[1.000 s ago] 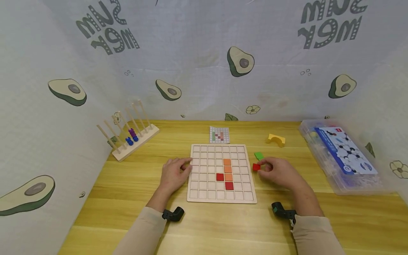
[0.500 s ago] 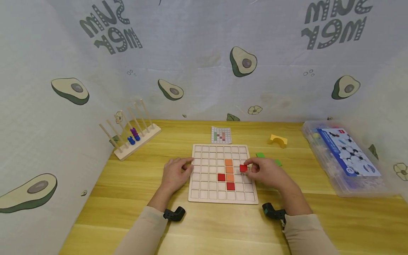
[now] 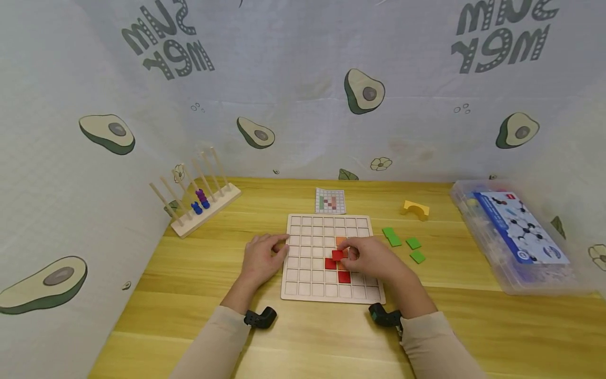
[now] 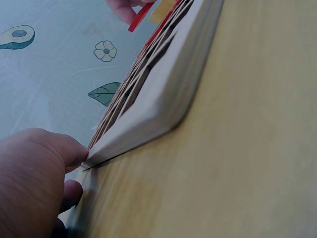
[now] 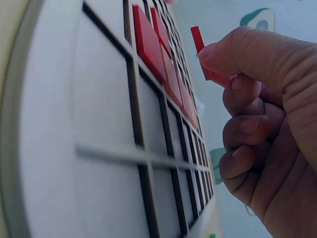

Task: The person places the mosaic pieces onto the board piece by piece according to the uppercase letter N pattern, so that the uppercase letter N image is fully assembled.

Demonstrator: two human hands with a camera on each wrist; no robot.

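Note:
A square wooden grid board (image 3: 303, 289) lies in the middle of the table in the head view. My right hand (image 3: 376, 258) pinches a red square tile (image 3: 337, 255) between thumb and forefinger, above the board's cells. In the right wrist view that held tile (image 5: 198, 39) is tilted and clear of the board. Two more red tiles, one left (image 3: 330, 264) and one lower (image 3: 344, 277), lie in cells beside a column of orange tiles (image 3: 340, 241), partly hidden by my right hand. My left hand (image 3: 260, 259) touches the board's left edge with relaxed fingers.
Several green tiles (image 3: 413, 243) lie right of the board. Behind it is a printed grid card (image 3: 330, 201). A yellow arch block (image 3: 416, 210) and a clear plastic box (image 3: 516, 231) stand at right. A wooden peg rack (image 3: 208, 210) with blue and purple beads stands back left.
My right hand has carried the red tile leftward from beside the green tiles, over the board to near the orange column. The green tiles are uncovered now. My left hand has stayed put.

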